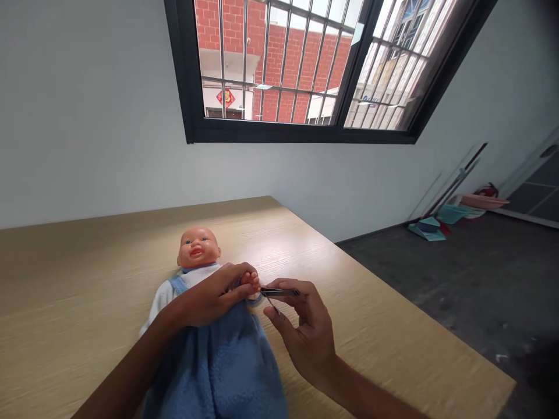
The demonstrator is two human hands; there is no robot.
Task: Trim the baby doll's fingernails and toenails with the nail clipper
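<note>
A baby doll (236, 361) in blue overalls and a white shirt lies face up on the wooden table (87, 279). My left hand (216, 295) reaches across its chest and grips the doll's hand (250, 280) between thumb and fingers. To the right, my right hand (308, 326) holds a metal nail clipper (282, 292), fingers above and thumb at its lever. The lever stands angled away from the body of the clipper. The clipper's tip is at the doll's fingers; whether it touches them I cannot tell.
The table's right edge (393, 287) slopes down toward the dark floor (458, 273). Behind stands a white wall with a barred window (301, 132). On the floor at the right are a blue dustpan (427, 229), long handles leaning on the wall, and a pink basin (484, 201).
</note>
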